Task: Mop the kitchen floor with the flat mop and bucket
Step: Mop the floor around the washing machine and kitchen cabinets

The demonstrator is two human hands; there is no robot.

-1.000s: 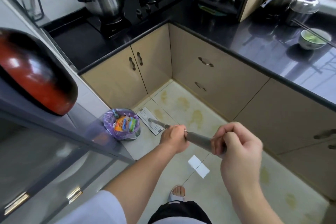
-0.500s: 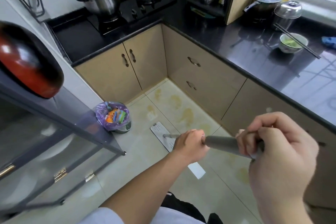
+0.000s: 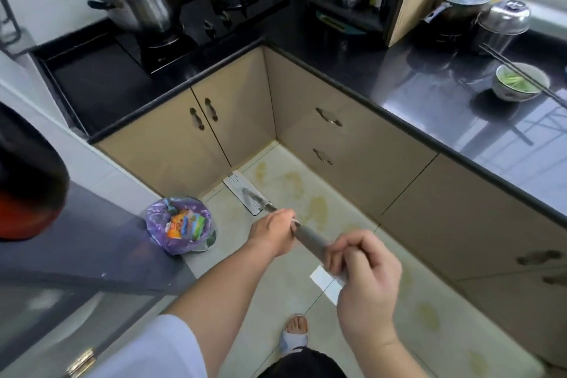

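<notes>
Purple plastic lines the small round waste bin (image 3: 181,225) on the pale tiled floor (image 3: 383,310), and orange, green and blue snack wrappers fill it; their printing is too blurred to read. Just right of that bin lies the flat white mop head (image 3: 245,193), its long axis running from near the beige cabinet doors (image 3: 196,138) back toward the person. From it the grey metal mop handle (image 3: 310,238) slants down-right, away from the bin. Both hands are closed around the handle: the left hand (image 3: 271,235) lower, nearer the bin, the right hand (image 3: 365,279) higher up. Far beyond the bin, on the black counter (image 3: 399,77), a white bowl (image 3: 518,83) holds green vegetables, with dark chopsticks (image 3: 521,70) across its rim. A lidded steel pot (image 3: 138,0) sits on the stove.
</notes>
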